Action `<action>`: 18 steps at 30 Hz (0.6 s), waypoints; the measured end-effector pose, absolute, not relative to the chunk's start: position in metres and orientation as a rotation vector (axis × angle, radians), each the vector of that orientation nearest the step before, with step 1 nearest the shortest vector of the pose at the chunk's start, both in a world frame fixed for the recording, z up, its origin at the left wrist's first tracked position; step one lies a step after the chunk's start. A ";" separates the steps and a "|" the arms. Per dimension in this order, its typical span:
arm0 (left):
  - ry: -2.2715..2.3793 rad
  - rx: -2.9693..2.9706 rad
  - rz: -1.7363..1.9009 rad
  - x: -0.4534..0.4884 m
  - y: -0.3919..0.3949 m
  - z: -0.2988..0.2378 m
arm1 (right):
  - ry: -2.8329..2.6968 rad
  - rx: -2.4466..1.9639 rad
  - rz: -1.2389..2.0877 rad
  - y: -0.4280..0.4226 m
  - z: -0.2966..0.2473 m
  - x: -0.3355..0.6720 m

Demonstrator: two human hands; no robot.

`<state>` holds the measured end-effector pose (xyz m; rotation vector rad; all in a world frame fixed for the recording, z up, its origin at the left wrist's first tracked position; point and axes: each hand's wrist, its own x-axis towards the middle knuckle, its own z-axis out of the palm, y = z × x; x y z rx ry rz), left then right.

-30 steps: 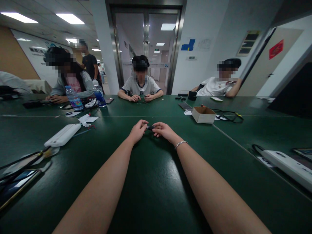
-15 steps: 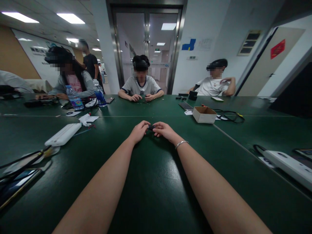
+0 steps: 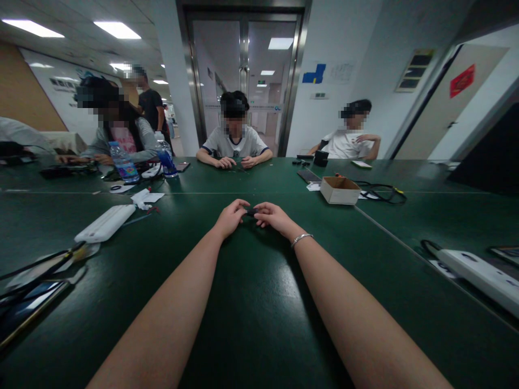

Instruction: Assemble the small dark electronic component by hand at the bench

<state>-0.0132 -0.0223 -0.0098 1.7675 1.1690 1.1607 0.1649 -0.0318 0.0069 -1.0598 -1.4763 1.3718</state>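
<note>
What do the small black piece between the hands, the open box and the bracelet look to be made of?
Small black piece: perhaps plastic, going by its dark look; too small to be sure, finish unclear.
Open box: probably cardboard, matt; thin walls, pale outside, brown inside.
Bracelet: likely metal, polished; silvery with bright glints.

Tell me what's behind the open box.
An orange-red bit peeks above its far rim; a black cable and white paper show past its right side. The box covers whatever else lies directly behind.
</note>
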 end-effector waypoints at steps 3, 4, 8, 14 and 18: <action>1.162 1.783 1.141 -0.013 -0.022 -0.011 | -1.478 -1.066 1.374 -0.032 0.007 0.165; 1.160 1.798 1.128 -0.013 -0.022 -0.011 | -1.479 -1.064 1.375 -0.032 0.007 0.165; 1.161 1.801 1.147 -0.014 -0.022 -0.011 | -1.473 -1.053 1.375 -0.031 0.007 0.166; 1.191 1.802 1.166 -0.014 -0.023 -0.008 | -1.471 -1.062 1.379 -0.031 0.007 0.166; 1.212 1.848 1.172 -0.015 -0.025 -0.008 | -1.488 -1.049 1.374 -0.031 0.006 0.166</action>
